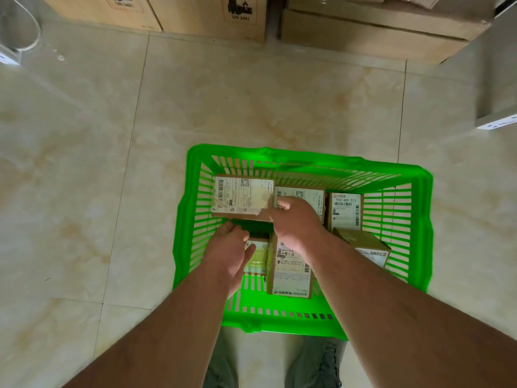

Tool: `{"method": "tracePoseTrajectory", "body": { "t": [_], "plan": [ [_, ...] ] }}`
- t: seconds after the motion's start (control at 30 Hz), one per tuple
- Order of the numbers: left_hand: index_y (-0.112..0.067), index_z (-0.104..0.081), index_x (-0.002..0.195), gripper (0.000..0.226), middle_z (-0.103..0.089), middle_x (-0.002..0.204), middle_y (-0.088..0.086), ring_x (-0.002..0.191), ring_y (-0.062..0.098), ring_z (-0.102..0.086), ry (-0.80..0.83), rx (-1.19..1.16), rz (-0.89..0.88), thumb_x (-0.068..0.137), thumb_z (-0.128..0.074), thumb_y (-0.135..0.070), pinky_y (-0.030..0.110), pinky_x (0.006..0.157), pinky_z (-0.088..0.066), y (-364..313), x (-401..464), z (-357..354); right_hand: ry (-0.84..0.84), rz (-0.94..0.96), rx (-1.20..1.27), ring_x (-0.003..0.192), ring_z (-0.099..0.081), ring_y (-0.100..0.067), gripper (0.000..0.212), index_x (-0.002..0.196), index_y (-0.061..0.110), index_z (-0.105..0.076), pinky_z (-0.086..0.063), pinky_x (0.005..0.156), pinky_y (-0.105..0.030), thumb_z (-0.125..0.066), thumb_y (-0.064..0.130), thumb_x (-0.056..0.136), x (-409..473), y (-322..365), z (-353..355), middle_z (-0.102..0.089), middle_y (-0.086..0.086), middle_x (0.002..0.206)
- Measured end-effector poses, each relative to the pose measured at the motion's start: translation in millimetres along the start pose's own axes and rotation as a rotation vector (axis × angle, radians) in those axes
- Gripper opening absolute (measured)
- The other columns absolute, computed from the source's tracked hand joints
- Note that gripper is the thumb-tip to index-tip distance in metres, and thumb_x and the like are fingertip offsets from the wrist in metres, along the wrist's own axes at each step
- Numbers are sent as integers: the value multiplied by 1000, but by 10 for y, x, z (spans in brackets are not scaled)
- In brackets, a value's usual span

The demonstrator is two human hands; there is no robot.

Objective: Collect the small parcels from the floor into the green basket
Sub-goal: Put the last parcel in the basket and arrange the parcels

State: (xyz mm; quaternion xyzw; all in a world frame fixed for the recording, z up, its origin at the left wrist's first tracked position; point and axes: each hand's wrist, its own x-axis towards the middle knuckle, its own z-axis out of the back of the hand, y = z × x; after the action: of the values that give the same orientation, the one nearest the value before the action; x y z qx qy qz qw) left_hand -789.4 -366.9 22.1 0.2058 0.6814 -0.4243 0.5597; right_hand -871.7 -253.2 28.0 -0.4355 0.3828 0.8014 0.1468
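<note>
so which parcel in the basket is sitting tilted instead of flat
The parcel at the right wall of the green basket: it leans at an angle with one corner raised, while the others, like the one labelled 900 A09 072, lie label-up.

parcels (289,271) in basket (302,322), cartons (363,35) behind

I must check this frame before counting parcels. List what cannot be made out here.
Head view only:
- Left hand covers most of a small parcel; its grip is unclear.
- Right hand hides where its fingers meet the blurred big parcel.
- Label print is too small.
- Large cartons are cut off by the top edge.
</note>
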Motion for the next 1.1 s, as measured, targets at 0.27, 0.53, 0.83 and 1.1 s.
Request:
{"method": "tracePoseTrajectory", "body": {
  "t": [0.27,0.53,0.83,1.1],
  "plan": [
    [-15,-32,157,60,-36,162,6,145,24,-39,58,580,6,100,-48,-9,33,112,-33,288,-454,-242,-324,-180,178,104,-65,-22,34,122,16,-62,-53,74,-34,-44,24,93,-741,-693,225,-69,-9,122],
    [-19,-49,145,47,-61,142,7,113,22,-63,45,790,1,98,-52,-14,24,83,-49,447,-410,-425,-58,-346,164,87,-64,-17,39,132,17,-57,-52,64,-29,-49,21,94,-601,-978,35,-66,-8,129],
    [-21,-62,130,41,-73,122,-5,109,12,-67,138,556,-114,93,-53,-5,28,91,-51,379,-776,-783,-131,-186,68,88,-66,-14,42,126,26,-57,-51,72,-28,-56,26,84,-759,-699,579,-70,4,115],
    [-22,-57,132,44,-73,119,-3,115,16,-64,127,119,-8,90,-54,-10,44,107,-47,190,-647,-1072,-186,97,-441,99,-64,-28,42,119,20,-57,-54,79,-36,-53,34,80,-516,-37,964,-67,-5,116]
  ]
}}
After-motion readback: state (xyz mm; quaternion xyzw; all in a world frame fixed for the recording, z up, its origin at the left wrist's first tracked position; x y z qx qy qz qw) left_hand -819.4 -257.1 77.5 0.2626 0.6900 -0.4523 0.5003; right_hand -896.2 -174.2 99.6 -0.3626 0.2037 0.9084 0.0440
